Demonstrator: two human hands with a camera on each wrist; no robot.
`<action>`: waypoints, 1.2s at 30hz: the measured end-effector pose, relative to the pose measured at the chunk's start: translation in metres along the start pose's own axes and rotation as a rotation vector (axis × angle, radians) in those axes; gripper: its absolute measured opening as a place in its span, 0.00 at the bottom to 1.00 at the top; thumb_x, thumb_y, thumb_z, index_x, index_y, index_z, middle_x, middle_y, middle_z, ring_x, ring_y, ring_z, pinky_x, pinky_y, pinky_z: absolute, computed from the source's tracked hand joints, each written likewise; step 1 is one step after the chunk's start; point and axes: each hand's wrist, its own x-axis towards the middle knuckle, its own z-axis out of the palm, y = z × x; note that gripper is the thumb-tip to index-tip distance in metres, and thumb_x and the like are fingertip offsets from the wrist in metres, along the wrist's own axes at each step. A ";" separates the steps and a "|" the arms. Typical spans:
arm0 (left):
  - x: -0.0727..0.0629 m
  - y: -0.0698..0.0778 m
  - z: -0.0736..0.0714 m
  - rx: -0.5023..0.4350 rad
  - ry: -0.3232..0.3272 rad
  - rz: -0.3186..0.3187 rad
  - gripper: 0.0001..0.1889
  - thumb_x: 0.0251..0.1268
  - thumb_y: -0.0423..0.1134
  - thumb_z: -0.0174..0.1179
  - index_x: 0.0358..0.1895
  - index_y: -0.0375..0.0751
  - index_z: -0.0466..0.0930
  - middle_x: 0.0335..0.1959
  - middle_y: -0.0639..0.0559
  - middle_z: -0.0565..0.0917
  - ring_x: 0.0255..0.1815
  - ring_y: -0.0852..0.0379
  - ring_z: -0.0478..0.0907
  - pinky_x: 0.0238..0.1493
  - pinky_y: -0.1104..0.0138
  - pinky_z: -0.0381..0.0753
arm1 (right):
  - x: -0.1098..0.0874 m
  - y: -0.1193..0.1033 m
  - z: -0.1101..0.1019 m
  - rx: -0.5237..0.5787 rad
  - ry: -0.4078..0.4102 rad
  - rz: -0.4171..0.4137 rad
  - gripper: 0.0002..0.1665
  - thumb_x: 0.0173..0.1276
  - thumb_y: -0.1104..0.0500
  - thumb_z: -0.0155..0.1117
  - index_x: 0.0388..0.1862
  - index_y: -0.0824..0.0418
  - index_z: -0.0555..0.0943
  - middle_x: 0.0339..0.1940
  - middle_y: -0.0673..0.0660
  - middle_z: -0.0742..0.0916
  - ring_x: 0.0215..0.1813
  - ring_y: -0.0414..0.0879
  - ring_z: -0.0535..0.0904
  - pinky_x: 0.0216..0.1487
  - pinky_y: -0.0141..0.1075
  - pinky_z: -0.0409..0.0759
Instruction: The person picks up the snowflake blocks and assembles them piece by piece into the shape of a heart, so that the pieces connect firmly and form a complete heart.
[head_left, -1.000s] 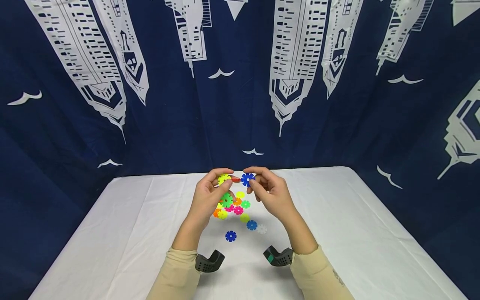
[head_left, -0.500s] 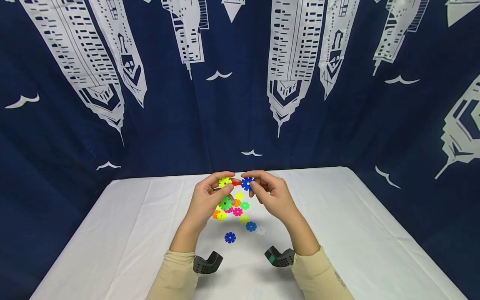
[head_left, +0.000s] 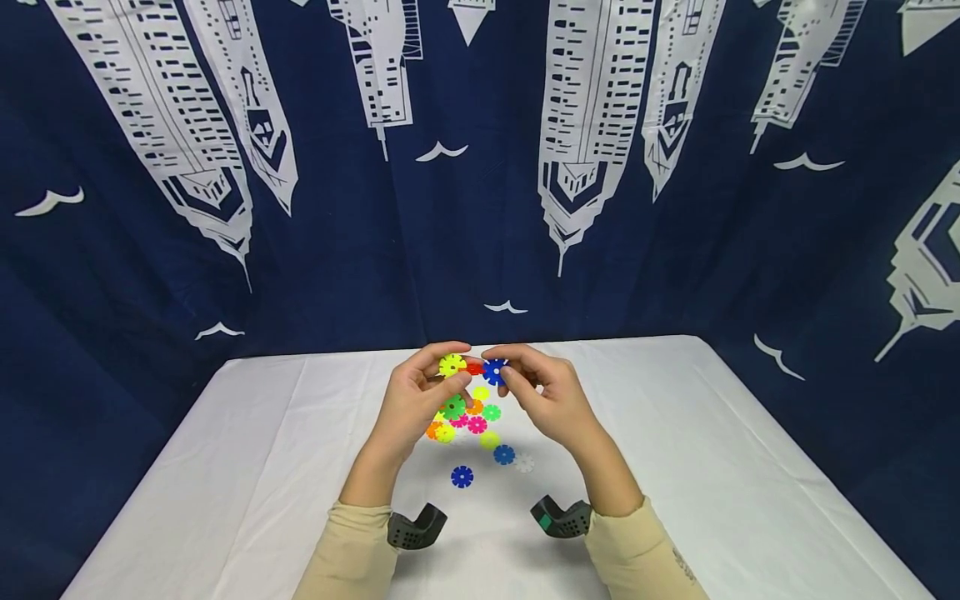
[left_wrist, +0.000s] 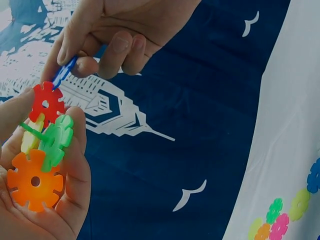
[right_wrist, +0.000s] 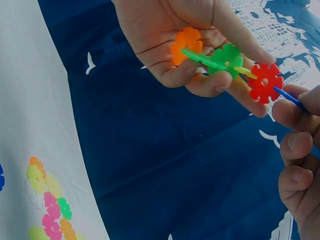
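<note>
My left hand (head_left: 416, 396) holds a linked chain of notched plastic snowflake discs above the table. In the left wrist view the chain has an orange disc (left_wrist: 35, 180), green pieces (left_wrist: 57, 140), a yellow disc (left_wrist: 32, 135) and a red disc (left_wrist: 47, 102) at its top end. Pinched between thumb and fingers of my right hand (head_left: 551, 396) is a blue snowflake disc (head_left: 494, 372). Its edge meets the rim of the red disc (right_wrist: 266, 83) at an angle in the right wrist view; how deep the notches engage cannot be told.
Loose discs lie on the white tabletop (head_left: 300, 467) below the hands: a pink disc (head_left: 477, 425), a light blue disc (head_left: 504, 454), a clear disc (head_left: 524, 462) and a dark blue disc (head_left: 462, 477) nearest me, among several others. A dark blue printed curtain (head_left: 465, 233) hangs behind.
The red disc on the chain and the blue disc have come closer together and now meet at their edges. Both hands keep their hold and have shifted only slightly.
</note>
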 end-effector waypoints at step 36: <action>0.000 0.004 0.007 0.005 0.127 -0.069 0.19 0.66 0.37 0.66 0.59 0.51 0.82 0.50 0.46 0.89 0.39 0.53 0.88 0.50 0.67 0.86 | 0.003 -0.002 0.014 -0.091 0.079 -0.015 0.11 0.72 0.69 0.60 0.52 0.61 0.80 0.29 0.55 0.86 0.24 0.38 0.73 0.23 0.28 0.75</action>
